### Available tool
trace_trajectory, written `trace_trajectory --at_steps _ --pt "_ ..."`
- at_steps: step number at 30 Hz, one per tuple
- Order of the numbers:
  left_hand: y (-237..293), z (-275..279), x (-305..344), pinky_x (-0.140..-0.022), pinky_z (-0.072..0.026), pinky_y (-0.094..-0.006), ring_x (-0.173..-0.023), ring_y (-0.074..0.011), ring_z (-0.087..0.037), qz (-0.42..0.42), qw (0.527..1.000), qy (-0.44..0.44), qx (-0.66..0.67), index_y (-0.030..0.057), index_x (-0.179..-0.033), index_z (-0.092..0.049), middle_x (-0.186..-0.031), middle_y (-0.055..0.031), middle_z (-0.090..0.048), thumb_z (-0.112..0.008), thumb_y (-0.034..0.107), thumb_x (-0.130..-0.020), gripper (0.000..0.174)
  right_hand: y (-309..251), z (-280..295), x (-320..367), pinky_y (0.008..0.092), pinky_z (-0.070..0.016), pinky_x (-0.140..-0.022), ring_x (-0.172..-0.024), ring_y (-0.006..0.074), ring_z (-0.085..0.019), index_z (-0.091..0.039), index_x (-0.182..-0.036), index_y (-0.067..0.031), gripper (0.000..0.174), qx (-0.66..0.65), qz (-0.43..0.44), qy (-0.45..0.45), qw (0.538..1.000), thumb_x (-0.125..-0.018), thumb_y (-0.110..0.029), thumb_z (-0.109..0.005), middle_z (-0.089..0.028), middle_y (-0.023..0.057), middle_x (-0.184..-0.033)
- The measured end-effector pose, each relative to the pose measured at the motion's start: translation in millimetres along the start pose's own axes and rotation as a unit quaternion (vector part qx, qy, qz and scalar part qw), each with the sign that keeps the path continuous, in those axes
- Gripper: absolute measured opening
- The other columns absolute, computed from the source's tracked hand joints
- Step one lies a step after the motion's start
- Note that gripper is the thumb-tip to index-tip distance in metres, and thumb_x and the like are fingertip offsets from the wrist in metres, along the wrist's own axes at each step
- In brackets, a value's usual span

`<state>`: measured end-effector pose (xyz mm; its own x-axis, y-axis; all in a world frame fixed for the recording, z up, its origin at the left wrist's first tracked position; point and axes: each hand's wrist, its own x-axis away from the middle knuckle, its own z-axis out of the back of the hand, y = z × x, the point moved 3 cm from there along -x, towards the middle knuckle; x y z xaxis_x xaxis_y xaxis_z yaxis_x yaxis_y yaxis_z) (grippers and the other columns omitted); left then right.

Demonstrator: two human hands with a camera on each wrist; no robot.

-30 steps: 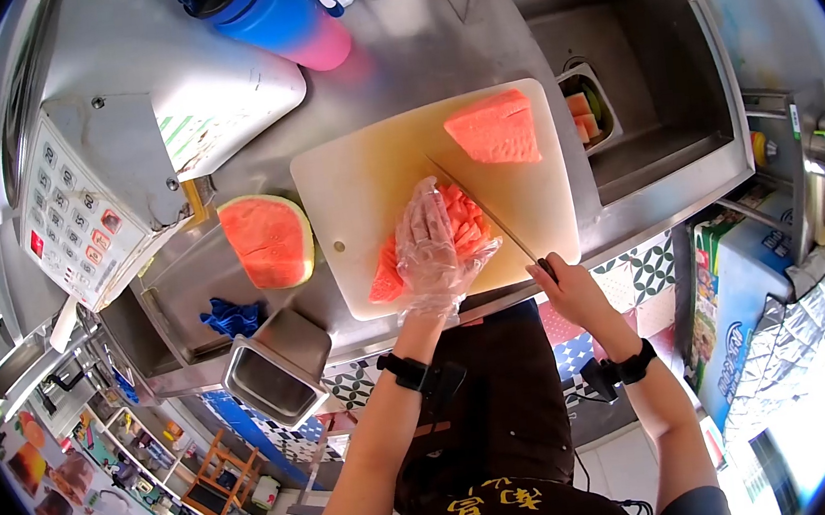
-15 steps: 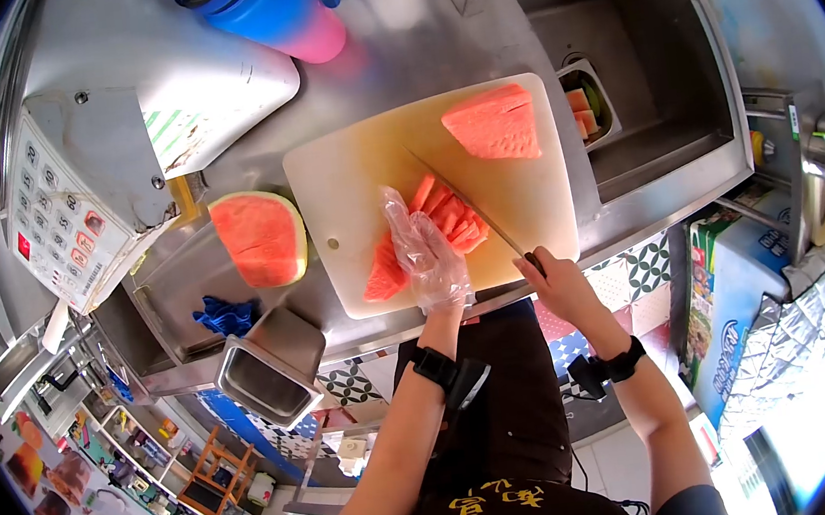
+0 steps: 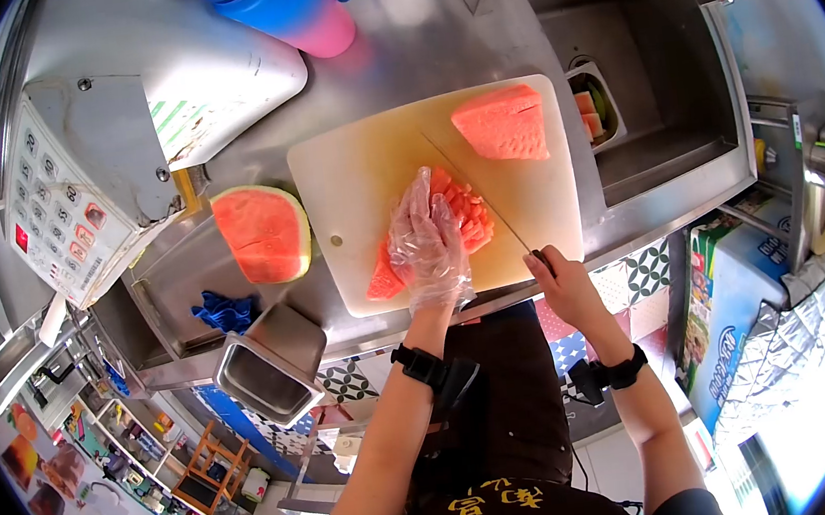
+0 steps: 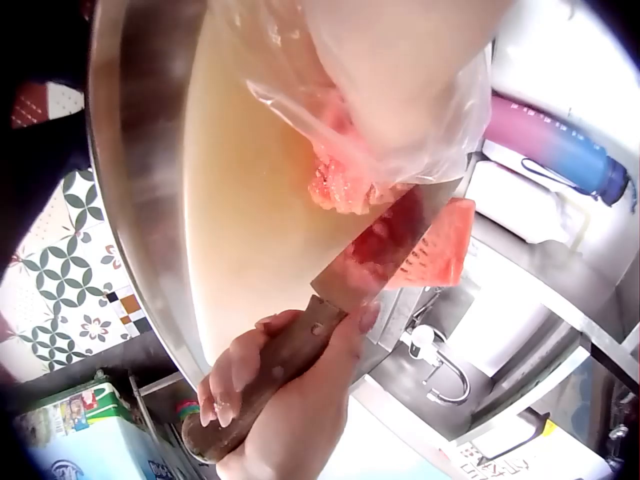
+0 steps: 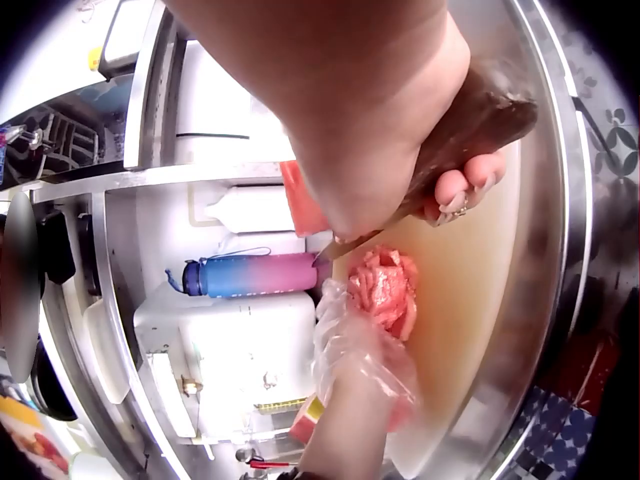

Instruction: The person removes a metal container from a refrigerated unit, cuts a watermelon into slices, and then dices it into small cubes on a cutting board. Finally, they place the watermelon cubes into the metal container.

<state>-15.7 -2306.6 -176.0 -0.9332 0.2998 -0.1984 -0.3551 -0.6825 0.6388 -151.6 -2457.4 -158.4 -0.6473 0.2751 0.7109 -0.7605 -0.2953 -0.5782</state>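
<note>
My left hand, in a clear plastic glove, rests with extended fingers on red watermelon flesh. Cut watermelon pieces lie piled beside its fingers, and another lump shows left of the palm. My right hand grips the wooden handle of a knife. Its long blade slants along the right side of the pile, close over the white cutting board. A rindless watermelon chunk sits at the board's far right corner. Under the left hand, part of the flesh is hidden.
Left of the board lies a watermelon wedge with rind. A metal container and a blue cloth are near the counter edge. A blue-pink bottle stands behind. To the right, the sink holds a tub with melon pieces.
The left hand drew back slightly from the cut strips, then moved forward onto the flesh again. Strips beside it now show as shorter pieces. The knife stays along the pile's right side.
</note>
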Motion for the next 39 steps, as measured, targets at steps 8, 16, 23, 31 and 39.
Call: trace_trajectory --at_steps 8,16,23,31,39 --pt "-12 -16 10 -0.088 -0.0458 -0.0416 -0.105 -0.0328 -0.056 0.085 0.990 -0.007 0.110 0.0006 -0.119 -0.053 -0.112 -0.0188 -0.058 -0.047 0.016 -0.098 0.027 -6 -12 15 0.0452 -0.0426 -0.058 -0.069 0.0444 -0.057 -0.051 -0.089 0.0019 0.042 0.005 0.022 -0.030 0.999 -0.097 -0.040 -0.049 -0.058 0.0243 -0.070" --pt "-8 -12 5 -0.098 -0.0423 -0.0475 -0.104 -0.0349 -0.057 0.070 0.995 -0.035 0.068 0.0067 -0.117 -0.049 -0.114 -0.0165 -0.058 -0.054 0.006 -0.093 0.024 -3 -17 11 0.0480 -0.0424 -0.058 -0.069 0.0460 -0.056 -0.051 -0.088 0.0017 0.041 0.018 0.015 -0.017 1.000 -0.097 -0.039 -0.050 -0.058 0.0251 -0.070" --pt "-9 -15 11 -0.101 -0.0414 -0.0479 -0.103 -0.0347 -0.059 0.050 0.998 -0.003 0.034 0.0065 -0.111 -0.050 -0.113 -0.0151 -0.061 -0.053 0.007 -0.094 0.018 21 -35 -9 0.0470 -0.0440 -0.058 -0.068 0.0445 -0.058 -0.054 -0.092 -0.0014 0.036 0.037 0.044 0.017 0.998 -0.098 -0.037 -0.049 -0.059 0.0220 -0.069" --pt "-12 -16 16 -0.084 -0.0456 -0.0420 -0.098 -0.0339 -0.057 0.091 0.995 0.009 0.048 0.0026 -0.108 -0.056 -0.109 -0.0148 -0.060 -0.046 0.019 -0.098 0.021 1 -16 23 0.0442 -0.0450 -0.056 -0.064 0.0412 -0.060 -0.055 -0.094 -0.0029 0.035 0.013 0.018 -0.005 1.000 -0.098 -0.037 -0.049 -0.058 0.0207 -0.065" --pt "-14 -18 7 -0.078 -0.0437 -0.0418 -0.088 -0.0347 -0.055 0.051 0.996 -0.003 0.068 0.0030 -0.102 -0.055 -0.098 -0.0129 -0.057 -0.044 0.019 -0.099 0.020 3 -18 38 0.0472 -0.0422 -0.055 -0.065 0.0436 -0.057 -0.054 -0.092 -0.0012 0.037 0.059 0.026 -0.008 0.998 -0.098 -0.037 -0.049 -0.058 0.0216 -0.066"
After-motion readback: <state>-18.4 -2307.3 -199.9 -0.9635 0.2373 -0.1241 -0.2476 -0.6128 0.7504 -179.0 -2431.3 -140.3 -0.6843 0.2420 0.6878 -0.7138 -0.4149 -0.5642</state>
